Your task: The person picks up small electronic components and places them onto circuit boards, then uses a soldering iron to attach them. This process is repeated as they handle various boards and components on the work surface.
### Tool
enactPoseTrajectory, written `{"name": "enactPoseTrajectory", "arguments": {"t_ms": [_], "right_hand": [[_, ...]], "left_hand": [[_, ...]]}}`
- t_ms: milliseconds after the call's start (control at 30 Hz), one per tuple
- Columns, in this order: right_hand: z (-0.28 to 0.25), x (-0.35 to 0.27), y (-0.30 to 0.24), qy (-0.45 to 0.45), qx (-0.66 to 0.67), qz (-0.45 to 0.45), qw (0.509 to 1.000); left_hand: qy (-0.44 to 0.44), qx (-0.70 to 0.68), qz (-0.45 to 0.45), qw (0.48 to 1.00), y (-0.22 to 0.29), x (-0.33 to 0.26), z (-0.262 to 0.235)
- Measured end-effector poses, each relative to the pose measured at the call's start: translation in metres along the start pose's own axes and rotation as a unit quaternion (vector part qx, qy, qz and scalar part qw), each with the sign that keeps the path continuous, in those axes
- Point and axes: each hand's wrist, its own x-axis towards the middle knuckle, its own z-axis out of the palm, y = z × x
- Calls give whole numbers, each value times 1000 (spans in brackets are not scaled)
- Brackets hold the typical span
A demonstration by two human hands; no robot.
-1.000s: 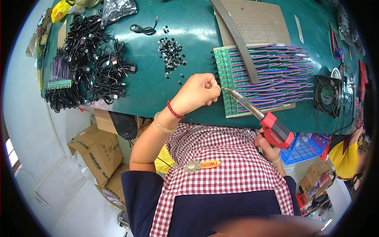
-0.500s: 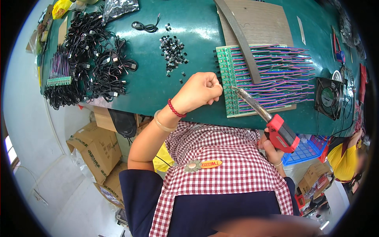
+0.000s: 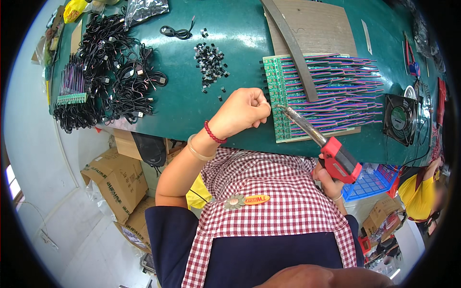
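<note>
My right hand is wrapped round the red and black handle of a soldering gun. Its long metal barrel points up and left, and the thin bent tip is at the left part of a green circuit board panel. Rows of red, blue and black wires run rightward from the panel. Beside its left edge my left hand is closed in a pinch; whatever the fingers hold is hidden. Small black connectors lie in a loose pile beyond that hand, and several black pieces line the panel's left edge.
A grey metal bar lies across the wires and a wooden board. Bundles of black cables cover the table's left. A small black fan stands at the right. Another person in yellow is at the far right.
The soldering gun has shifted slightly left, bringing its tip closer to the panel's left edge and my left hand. My left hand has stayed in place.
</note>
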Motion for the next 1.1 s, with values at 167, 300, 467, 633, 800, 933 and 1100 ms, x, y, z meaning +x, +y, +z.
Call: {"name": "enactPoseTrajectory", "arguments": {"t_ms": [167,300,467,633,800,933,1100], "right_hand": [[-2,0,4,-7,-7,-1,1000],[-2,-1,3,-6,-26,1,1000],[2,0,-6,15,-6,13,1000],[0,2,-4,-4,-7,-18,1000],[6,5,-12,19,18,-17,999],[8,8,-14,35,53,-29,998],[9,11,-16,51,86,-23,995]], "left_hand": [[10,-19,-4,1000,2,0,1],[12,-10,-5,1000,2,0,0],[10,-9,-7,1000,3,0,0],[12,-8,-9,1000,2,0,0],[16,17,-8,1000,8,-5,1],[15,68,54,996,5,-12,-2],[350,475,193,784,5,-35,-13]]}}
